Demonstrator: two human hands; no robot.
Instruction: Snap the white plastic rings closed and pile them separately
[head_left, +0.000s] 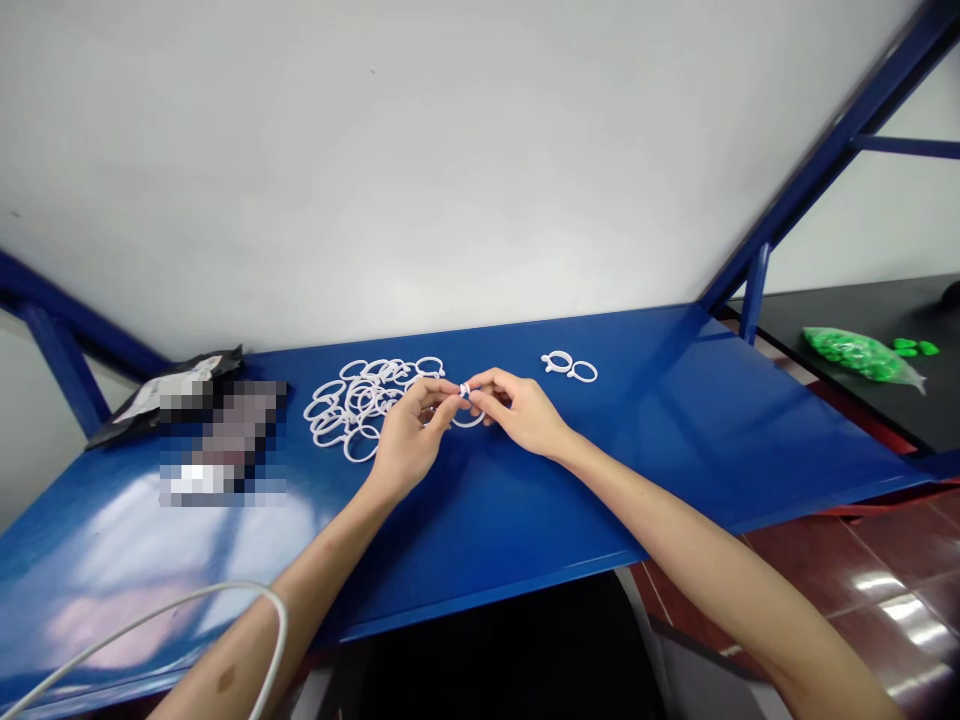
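Note:
A white plastic ring (469, 424) with a small knob is held just above the blue table, between my two hands. My left hand (411, 432) pinches the ring's knob side from the left with thumb and fingertips. From the right, my right hand (528, 414) is closed on the same spot, its thumb and index finger meeting the left fingertips. The fingers hide part of the ring. Beside and behind my left hand lies a pile of similar white rings (364, 398). Two more white rings (571, 372) lie touching or close together, beyond my right hand.
A black plastic package (217, 362) and a blurred-out dark object (240, 425) lie on the blue table (525, 540) at left. A white cable (187, 597) crosses my left forearm. At right, a bag of green pieces (855, 353) rests on a black surface. Blue frame bars flank the table.

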